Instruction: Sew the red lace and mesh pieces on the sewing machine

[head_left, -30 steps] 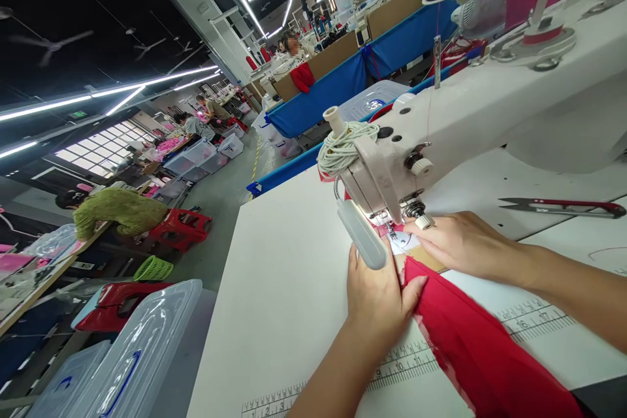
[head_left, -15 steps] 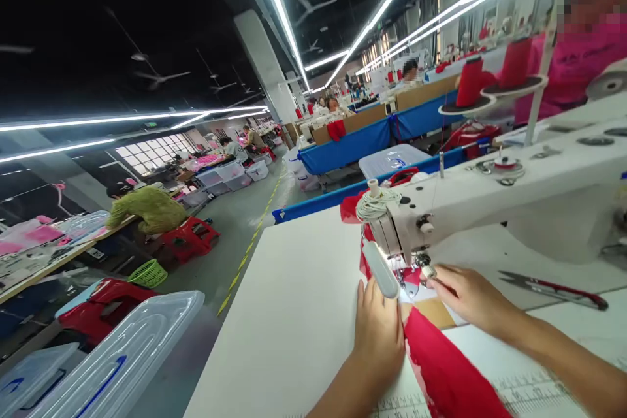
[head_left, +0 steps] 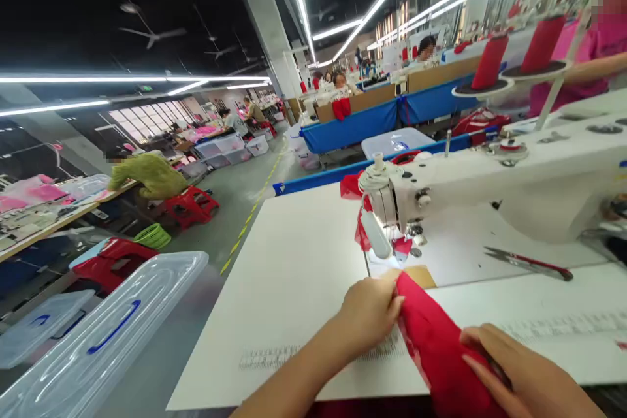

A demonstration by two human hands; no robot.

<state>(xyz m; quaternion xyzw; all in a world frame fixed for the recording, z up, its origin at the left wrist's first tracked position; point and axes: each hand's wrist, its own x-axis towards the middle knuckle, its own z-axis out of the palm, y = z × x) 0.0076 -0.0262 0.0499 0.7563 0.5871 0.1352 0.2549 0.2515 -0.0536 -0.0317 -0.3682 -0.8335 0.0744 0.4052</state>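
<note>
On the smooth white tabletop [head_left: 294, 261], near its front edge, lies a long strip of bright red cloth [head_left: 434, 339], its lower end running toward the person. The left hand [head_left: 371, 310] has thumb and fingers closed on the strip's upper end, beside a flat tan patch [head_left: 422, 276]. At the strip's right edge the right hand [head_left: 509, 366] touches it, fingers slightly parted; whether they grip cannot be told.

Just beyond the left hand stands a glossy white sewing machine [head_left: 490, 173], whose slim pale lamp [head_left: 376, 235] hangs before the needle area and partly hides it. Crumpled sheer red fabric [head_left: 350, 186] lies behind the machine's head. Right of the tan patch rest metal-bladed snips with a dark red handle [head_left: 531, 262], well apart from both hands. A blue cloth-covered rail [head_left: 333, 176] bounds the table's far side. To the left, past the table, sit a clear plastic bin with a blue handle [head_left: 166, 281], a red plastic stool [head_left: 191, 208] and a lime-green basket [head_left: 153, 236].
</note>
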